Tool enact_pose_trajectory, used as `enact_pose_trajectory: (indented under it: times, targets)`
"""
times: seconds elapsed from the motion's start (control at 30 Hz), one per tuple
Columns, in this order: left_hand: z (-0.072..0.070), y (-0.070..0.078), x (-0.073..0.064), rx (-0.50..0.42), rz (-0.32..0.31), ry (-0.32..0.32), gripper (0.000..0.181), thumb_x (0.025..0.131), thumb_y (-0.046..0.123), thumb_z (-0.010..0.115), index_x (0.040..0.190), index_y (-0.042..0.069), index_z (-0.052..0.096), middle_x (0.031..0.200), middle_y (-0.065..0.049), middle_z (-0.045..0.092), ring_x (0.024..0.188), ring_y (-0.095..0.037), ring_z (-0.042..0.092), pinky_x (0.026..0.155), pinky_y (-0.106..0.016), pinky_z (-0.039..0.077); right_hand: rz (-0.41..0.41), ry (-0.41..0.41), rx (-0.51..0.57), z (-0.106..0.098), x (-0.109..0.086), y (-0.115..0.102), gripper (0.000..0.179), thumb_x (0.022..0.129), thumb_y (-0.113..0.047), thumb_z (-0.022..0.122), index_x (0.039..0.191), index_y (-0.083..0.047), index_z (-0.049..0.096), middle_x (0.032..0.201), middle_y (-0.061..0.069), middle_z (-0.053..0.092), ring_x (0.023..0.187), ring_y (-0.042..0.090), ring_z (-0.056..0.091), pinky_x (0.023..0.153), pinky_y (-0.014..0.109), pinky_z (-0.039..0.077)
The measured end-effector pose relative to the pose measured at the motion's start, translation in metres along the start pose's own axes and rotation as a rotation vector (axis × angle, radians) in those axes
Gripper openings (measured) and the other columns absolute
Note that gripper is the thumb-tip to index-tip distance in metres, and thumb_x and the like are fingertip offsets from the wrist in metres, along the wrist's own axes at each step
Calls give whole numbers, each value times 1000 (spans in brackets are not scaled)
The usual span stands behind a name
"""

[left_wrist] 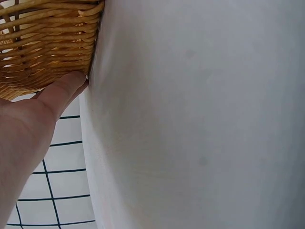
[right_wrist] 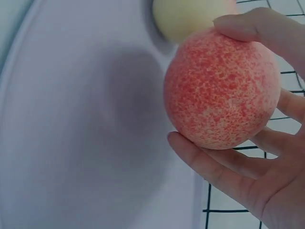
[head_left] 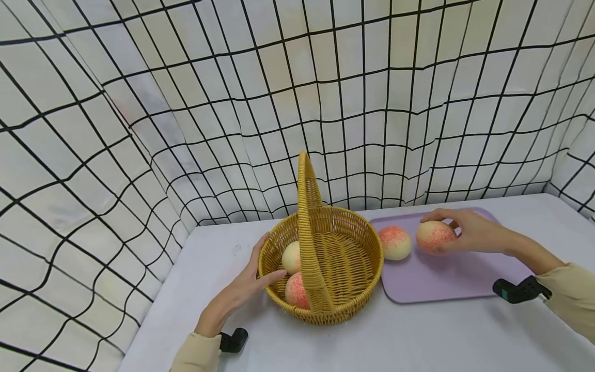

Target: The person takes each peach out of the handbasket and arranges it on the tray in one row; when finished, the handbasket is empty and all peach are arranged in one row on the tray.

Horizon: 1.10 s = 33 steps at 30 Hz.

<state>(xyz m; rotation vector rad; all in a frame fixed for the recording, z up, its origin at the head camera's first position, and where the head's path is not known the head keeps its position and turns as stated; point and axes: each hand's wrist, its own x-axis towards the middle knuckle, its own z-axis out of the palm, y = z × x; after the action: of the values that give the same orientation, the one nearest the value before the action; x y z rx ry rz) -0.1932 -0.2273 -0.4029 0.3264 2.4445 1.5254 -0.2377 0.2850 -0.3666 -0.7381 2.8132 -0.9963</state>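
Note:
My right hand (head_left: pixel 469 231) grips a peach (head_left: pixel 436 237), cream with red speckles, over the purple tray. In the right wrist view, the thumb and fingers hold this peach (right_wrist: pixel 223 90) around its sides, and a shadow falls on the tray beneath. A second peach (head_left: pixel 395 243) lies on the tray's left part, close to the wicker basket (head_left: pixel 346 305). Two more peaches sit inside the basket on its left, a pale one (head_left: pixel 291 257) and a redder one (head_left: pixel 296 291), partly hidden by the handle. My left hand (head_left: pixel 246 284) holds the basket's left rim, thumb over it and fingers along the outer wall.
The purple tray (head_left: pixel 441 289) lies right of the basket on a white table (head_left: pixel 418 336). A tall arched handle (head_left: pixel 307 227) rises across the basket. Black netting (head_left: pixel 362 119) over white walls borders the table at the back and sides.

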Motion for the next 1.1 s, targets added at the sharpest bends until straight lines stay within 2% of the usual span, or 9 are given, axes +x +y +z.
enact_pose_trajectory:
  times: [0.13,0.23,0.5,0.67,0.77,0.87,1.1]
  targets:
    - [2,0,1,-1,-1,-5,104,97,41,71,169,30,-3,174,-18,4,157,-45,15,122,-66,18,-33,-29,-3,5,0,11,56,82,-28,89,131,-13,68,126,1,69,102,22,61,81,31,51]
    - [4,0,3,-5,3,-13,104,97,42,71,168,31,-3,174,-17,5,158,-43,15,123,-65,18,-25,-24,12,6,-1,15,56,84,-27,87,133,-9,67,127,3,69,103,23,60,82,32,51]
    - [4,3,3,-12,8,-15,103,97,41,70,168,30,-3,174,-17,5,158,-43,15,123,-64,17,-12,79,-8,12,2,14,45,98,-21,72,139,-4,62,134,18,65,104,27,60,79,32,50]
    - [3,3,0,-13,1,-8,103,97,42,70,168,32,-3,174,-17,5,158,-44,15,122,-65,17,-5,125,-24,15,5,10,41,102,-20,69,139,-3,62,138,21,63,106,29,59,81,34,50]
    - [2,2,0,-11,2,-5,103,97,42,70,168,33,-3,174,-17,4,158,-44,15,123,-65,17,-18,120,-27,17,4,10,45,99,-21,73,139,-3,63,137,20,64,107,27,59,83,35,50]
    - [1,1,0,-7,4,-5,103,97,42,70,168,33,-3,174,-17,4,158,-44,14,123,-65,17,-27,104,-11,19,3,10,54,91,-23,83,138,-6,64,135,16,65,108,26,56,85,34,49]
    - [0,0,1,-3,-1,-6,104,97,41,70,168,31,-5,174,-17,2,158,-43,13,123,-64,16,-74,85,-7,28,1,7,67,74,-28,97,131,-11,66,131,9,67,114,18,59,88,32,54]
